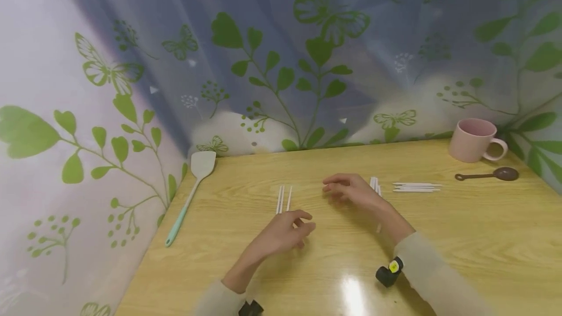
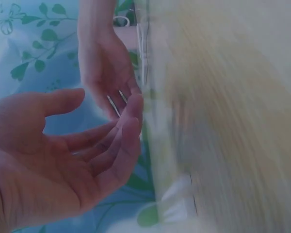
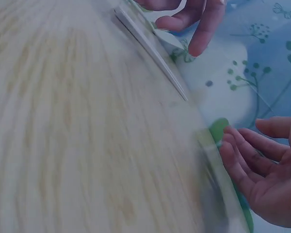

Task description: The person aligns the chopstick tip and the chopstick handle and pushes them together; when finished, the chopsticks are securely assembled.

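Note:
My left hand point(image 1: 285, 233) hovers over the wooden table, palm turned inward, fingers loosely bent and holding nothing. Just beyond it lie several thin white sticks point(image 1: 282, 199), their near ends hidden by the hand. Farther right, my right hand point(image 1: 353, 190) is also above the table, its fingers relaxed with nothing between them. A second group of white sticks point(image 1: 373, 183) lies partly hidden behind the right hand and wrist. Beside it, a third group of white sticks point(image 1: 416, 187) lies crosswise. In the left wrist view, the left hand point(image 2: 82, 155) shows a bare palm.
A spatula point(image 1: 191, 196) with a white blade and mint handle lies at the left edge. At the back right stands a pink mug point(image 1: 471, 140), with a brown spoon point(image 1: 489, 175) in front. A patterned curtain point(image 1: 272, 62) hangs behind the table point(image 1: 483, 238).

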Demonstrator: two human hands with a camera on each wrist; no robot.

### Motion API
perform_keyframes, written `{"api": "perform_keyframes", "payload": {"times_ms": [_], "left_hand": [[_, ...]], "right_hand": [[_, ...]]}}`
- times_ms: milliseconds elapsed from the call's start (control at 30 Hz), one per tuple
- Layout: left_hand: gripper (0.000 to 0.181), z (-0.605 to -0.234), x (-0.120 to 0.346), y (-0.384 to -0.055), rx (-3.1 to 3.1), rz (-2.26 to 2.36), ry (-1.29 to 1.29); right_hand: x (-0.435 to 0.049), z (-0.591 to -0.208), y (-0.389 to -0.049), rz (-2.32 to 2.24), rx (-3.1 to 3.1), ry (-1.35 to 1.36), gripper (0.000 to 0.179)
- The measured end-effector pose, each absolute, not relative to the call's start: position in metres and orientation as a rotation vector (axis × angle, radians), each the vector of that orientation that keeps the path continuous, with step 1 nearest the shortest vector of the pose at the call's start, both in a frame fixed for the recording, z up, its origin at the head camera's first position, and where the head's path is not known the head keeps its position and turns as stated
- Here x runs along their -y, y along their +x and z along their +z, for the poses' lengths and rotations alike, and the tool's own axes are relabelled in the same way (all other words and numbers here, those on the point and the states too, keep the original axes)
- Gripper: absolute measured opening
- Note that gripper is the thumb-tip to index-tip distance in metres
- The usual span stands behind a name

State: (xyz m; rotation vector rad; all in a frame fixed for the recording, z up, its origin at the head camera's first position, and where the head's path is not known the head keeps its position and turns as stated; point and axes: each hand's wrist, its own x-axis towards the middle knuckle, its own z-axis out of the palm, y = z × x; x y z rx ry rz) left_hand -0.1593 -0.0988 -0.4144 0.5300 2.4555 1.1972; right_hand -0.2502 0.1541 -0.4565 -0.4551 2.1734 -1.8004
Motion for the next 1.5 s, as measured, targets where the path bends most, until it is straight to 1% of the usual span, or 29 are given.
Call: {"api": "perform_keyframes", "payload": {"times_ms": [333,533,667,933,1133,1267,1500], "left_hand": [[0.039,-0.418,0.063,-0.199,-2.338,1.320,0.476],[0.037,-0.424,0.036,-0.222,-2.290,1.380,0.490],[0.032,-0.431,0.012,-0.233,-2.312,1.388,0.452],[0.020,-0.449,-0.032,-0.239,-2.443,1.404,0.355],[0.015,-0.457,-0.058,-0.243,-2.684,1.292,0.322],[0.010,-0.460,-0.074,-0.244,-2.793,1.186,0.255],[0.008,-0.459,-0.083,-0.246,-2.871,1.025,0.138]], "right_hand": [[-0.210,-0.448,-0.242,-1.782,-2.339,-0.340,0.046],[-0.239,-0.453,-0.244,-1.731,-2.471,-0.254,0.045],[-0.257,-0.458,-0.244,-1.692,-2.574,-0.208,0.043],[-0.286,-0.462,-0.243,-1.564,-2.828,-0.071,0.034],[-0.299,-0.465,-0.241,-1.453,-2.851,0.011,0.036],[-0.307,-0.465,-0.239,-1.392,-2.869,0.051,0.037],[-0.307,-0.465,-0.238,-1.375,-2.907,0.080,0.034]]}}
